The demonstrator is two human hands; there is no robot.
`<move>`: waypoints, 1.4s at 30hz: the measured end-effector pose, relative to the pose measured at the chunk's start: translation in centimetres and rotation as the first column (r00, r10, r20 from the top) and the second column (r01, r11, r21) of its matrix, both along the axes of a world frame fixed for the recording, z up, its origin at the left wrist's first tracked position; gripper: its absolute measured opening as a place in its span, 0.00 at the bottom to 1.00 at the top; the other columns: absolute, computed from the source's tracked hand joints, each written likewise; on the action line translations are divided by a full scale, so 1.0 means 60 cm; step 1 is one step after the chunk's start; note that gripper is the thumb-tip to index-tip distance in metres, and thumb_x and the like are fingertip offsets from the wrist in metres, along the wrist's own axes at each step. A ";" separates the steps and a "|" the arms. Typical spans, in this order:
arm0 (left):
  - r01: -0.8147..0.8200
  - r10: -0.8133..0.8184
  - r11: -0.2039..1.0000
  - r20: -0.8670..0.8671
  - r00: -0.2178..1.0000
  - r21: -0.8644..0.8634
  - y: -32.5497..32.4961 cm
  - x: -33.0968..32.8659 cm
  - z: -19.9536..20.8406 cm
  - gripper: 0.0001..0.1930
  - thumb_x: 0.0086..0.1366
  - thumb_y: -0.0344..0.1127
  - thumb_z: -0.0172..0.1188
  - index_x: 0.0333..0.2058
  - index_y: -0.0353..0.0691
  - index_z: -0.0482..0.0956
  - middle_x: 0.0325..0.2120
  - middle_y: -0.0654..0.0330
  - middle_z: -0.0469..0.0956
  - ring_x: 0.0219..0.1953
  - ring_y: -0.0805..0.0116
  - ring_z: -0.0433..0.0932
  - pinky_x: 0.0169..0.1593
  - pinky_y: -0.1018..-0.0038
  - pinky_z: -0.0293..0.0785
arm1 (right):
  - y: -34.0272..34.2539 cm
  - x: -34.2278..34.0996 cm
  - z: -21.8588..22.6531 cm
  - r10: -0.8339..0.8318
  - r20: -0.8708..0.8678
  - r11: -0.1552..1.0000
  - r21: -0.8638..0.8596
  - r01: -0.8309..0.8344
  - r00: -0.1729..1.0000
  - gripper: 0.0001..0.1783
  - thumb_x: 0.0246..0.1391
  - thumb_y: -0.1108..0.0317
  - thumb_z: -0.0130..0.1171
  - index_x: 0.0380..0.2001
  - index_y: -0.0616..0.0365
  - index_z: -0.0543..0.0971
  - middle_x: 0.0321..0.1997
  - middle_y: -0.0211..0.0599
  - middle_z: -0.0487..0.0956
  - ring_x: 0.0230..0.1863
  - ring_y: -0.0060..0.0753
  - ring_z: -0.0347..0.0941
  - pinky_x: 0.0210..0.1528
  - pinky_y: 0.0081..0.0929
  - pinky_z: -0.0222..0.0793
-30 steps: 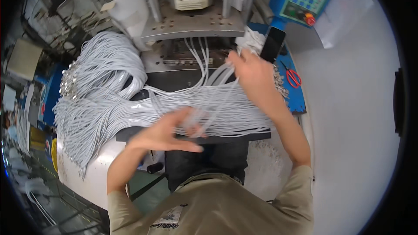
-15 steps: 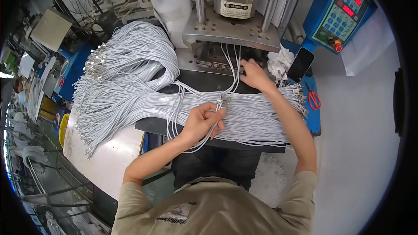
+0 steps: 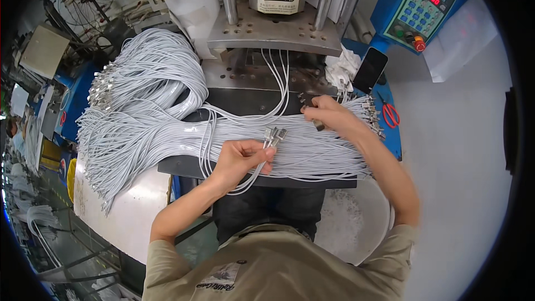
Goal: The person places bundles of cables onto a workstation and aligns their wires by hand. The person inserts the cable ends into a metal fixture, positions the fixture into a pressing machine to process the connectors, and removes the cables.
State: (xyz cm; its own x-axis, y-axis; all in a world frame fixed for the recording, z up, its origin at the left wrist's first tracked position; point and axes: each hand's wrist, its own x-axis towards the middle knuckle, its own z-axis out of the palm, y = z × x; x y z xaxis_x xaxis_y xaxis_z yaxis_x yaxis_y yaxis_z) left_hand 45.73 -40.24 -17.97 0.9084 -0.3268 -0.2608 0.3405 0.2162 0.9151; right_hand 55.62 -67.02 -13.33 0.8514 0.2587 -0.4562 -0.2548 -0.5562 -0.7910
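Okay, main change: the right hand (image 3: 330, 115) is now back from the press (image 3: 273, 37), where half a second ago it reaches in at the front edge. It sits in front of the press, toward its right side, over the spread cables (image 3: 312, 153), thumb and fingers closed on a small metal bar (image 3: 318, 125), with what look like short prongs on the end nearer the press; the hand covers most of the bar, full shape can't be told.

Left hand (image 3: 241, 159) barely changes: thumb and fingertips pinched on a few cables just below the metal plugs (image 3: 274, 133), plugs pointing toward the press and held in front of it.

Several white leads (image 3: 283, 81) still run out from under the press, then bend left onto the spread. Judging by that, the handling is now out in front of the press, both hands loaded, bar and plugs near but apart.

Rest unchanged: coil (image 3: 167, 58) left of the press; rag (image 3: 341, 67), phone (image 3: 370, 71) and scissors (image 3: 391, 115) right of it; control box (image 3: 426, 5) farther right
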 end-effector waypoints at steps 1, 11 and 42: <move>0.001 -0.001 1.000 0.000 1.000 -0.002 -0.002 0.001 0.002 0.10 0.70 0.34 0.69 0.35 0.31 0.86 0.28 0.58 0.84 0.26 0.71 0.82 0.31 0.74 0.79 | 0.001 -0.013 0.001 -0.001 0.000 1.000 -0.002 0.001 1.000 0.13 0.59 0.67 0.67 0.40 0.65 0.77 0.34 0.42 0.83 0.41 0.36 0.84 0.39 0.36 0.81; 0.027 -0.031 0.997 -0.046 0.998 -0.074 -0.008 -0.014 0.019 0.09 0.71 0.33 0.67 0.34 0.32 0.82 0.28 0.56 0.85 0.23 0.73 0.80 0.26 0.75 0.76 | 0.067 -0.064 0.016 0.082 0.145 0.909 0.395 -0.134 0.986 0.25 0.71 0.52 0.58 0.36 0.69 0.78 0.25 0.39 0.80 0.19 0.30 0.81 0.16 0.23 0.73; 0.115 -0.116 0.993 0.038 0.993 0.023 0.016 -0.017 0.034 0.14 0.75 0.36 0.61 0.41 0.27 0.86 0.31 0.52 0.86 0.23 0.70 0.80 0.27 0.77 0.75 | 0.064 -0.092 0.054 0.183 0.080 0.928 0.316 -0.199 0.980 0.26 0.59 0.57 0.73 0.50 0.64 0.74 0.18 0.30 0.76 0.11 0.18 0.68 0.12 0.19 0.57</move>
State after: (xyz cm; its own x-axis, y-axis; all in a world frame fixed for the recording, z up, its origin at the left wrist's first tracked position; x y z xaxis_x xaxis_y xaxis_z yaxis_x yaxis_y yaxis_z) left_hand 44.70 -39.30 -15.91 0.8746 -0.4247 -0.2338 0.3262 0.1586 0.9319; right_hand 50.08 -63.21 -10.07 0.7903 0.5441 -0.2819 -0.1262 -0.3055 -0.9438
